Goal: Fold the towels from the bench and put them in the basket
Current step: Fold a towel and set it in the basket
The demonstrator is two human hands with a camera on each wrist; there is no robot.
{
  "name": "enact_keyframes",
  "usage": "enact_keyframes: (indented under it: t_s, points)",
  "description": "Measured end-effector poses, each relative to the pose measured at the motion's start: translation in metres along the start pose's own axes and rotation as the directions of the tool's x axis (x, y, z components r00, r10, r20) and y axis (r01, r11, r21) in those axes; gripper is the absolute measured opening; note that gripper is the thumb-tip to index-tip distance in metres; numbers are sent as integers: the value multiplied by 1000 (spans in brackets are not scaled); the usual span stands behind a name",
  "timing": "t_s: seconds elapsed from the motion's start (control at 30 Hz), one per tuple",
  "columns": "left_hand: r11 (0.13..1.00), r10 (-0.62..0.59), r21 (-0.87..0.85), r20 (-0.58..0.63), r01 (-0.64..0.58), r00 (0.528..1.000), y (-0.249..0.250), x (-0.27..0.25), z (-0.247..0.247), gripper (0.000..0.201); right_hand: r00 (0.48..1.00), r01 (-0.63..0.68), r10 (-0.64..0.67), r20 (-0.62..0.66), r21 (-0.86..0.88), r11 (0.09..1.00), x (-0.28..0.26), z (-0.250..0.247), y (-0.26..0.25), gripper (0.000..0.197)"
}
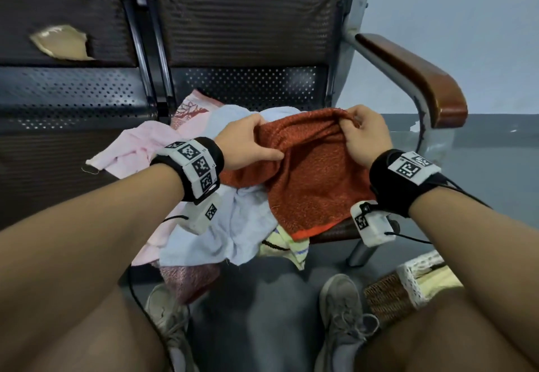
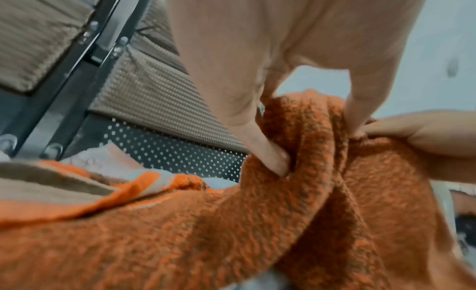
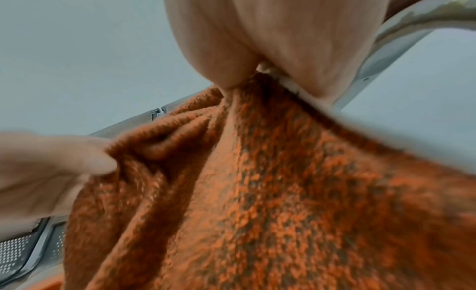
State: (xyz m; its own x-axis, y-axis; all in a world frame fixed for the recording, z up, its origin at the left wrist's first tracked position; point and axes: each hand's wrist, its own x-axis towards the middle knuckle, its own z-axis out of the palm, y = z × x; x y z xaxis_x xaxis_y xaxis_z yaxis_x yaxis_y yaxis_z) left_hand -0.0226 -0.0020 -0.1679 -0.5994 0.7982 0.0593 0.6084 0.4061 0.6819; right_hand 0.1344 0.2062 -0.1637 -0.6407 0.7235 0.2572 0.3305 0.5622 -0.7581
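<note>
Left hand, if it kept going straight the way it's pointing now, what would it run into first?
The left hand points right along the orange towel that it grips, so it would probably meet the right hand first, though depth is unclear.

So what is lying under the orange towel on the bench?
Under the orange towel, which both hands hold, a white towel shows at its left and a pale yellow cloth at its near edge. The middle beneath it is covered, so more cannot be told.
</note>
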Motion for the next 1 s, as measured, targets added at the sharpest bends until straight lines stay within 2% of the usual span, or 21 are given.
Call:
enact_keyframes:
  t_s: [0.1, 0.2, 0.27, 0.37, 0.43, 0.53, 0.57, 0.63, 0.67, 0.7, 0.77, 0.83, 0.87, 0.9, 0.93, 1.0]
  points:
    - [946, 117, 314, -89, -83, 989, -6, -3, -4, 50, 1000, 2, -3, -24, -60, 998, -2, -4, 3, 5]
    - [746, 255, 664, -201, -60, 946, -3, 0, -11, 55, 1000, 19, -22, -21, -112, 993, -5, -5, 1, 10]
    - [663, 262, 749, -215, -14, 941, 1, 3, -12, 56, 999, 33, -35, -21, -100, 994, -7, -7, -3, 13]
    - [675, 179, 735, -236, 55, 955, 3, 5, -9, 63, 998, 63, -64, -17, -62, 996, -9, -11, -8, 13]
    - [752, 167, 656, -294, 72, 941, 7, 7, -12, 63, 999, 41, -41, -20, -12, 999, -10, -12, -7, 11]
    - [841, 218, 540, -299, -23, 929, 16, 9, -17, 30, 1000, 15, -15, -5, -8, 1000, -11, -15, -6, 12]
    - [858, 195, 514, -300, -14, 934, 17, 9, -19, 21, 999, 31, -30, 21, -36, 999, -11, -16, -7, 12]
    - [932, 55, 350, -402, 98, 914, 20, 8, -25, 16, 989, 101, -97, 111, -29, 994, -18, -16, -12, 12]
    - [958, -75, 216, -444, 187, 893, 21, 10, -29, 20, 974, 148, -151, 168, 27, 989, -22, -15, -15, 15]
    - [960, -224, 57, -432, 274, 874, 23, 11, -33, 28, 950, 205, -221, 221, 95, 974, -28, -14, -19, 22]
    - [877, -453, -315, -299, 361, 840, 31, 12, -39, 34, 887, 337, -359, 290, 126, 933, -36, -10, -31, 36]
    - [699, -533, -637, -161, 325, 831, 47, 10, -39, 27, 816, 461, -439, 377, 34, 887, -40, -4, -45, 40]
    - [626, -524, -721, -107, 297, 845, 56, 9, -38, 24, 774, 508, -458, 437, 3, 861, -42, 0, -50, 41]
    - [596, -484, -755, -65, 274, 873, 64, 7, -36, 24, 747, 525, -444, 495, -30, 850, -44, 4, -56, 40]
    - [599, -427, -763, -50, 242, 903, 71, 4, -34, 24, 747, 515, -407, 526, -71, 854, -46, 9, -61, 39]
    - [637, -309, -757, -74, 148, 948, 83, -2, -30, 22, 809, 448, -331, 485, -144, 882, -49, 16, -67, 33]
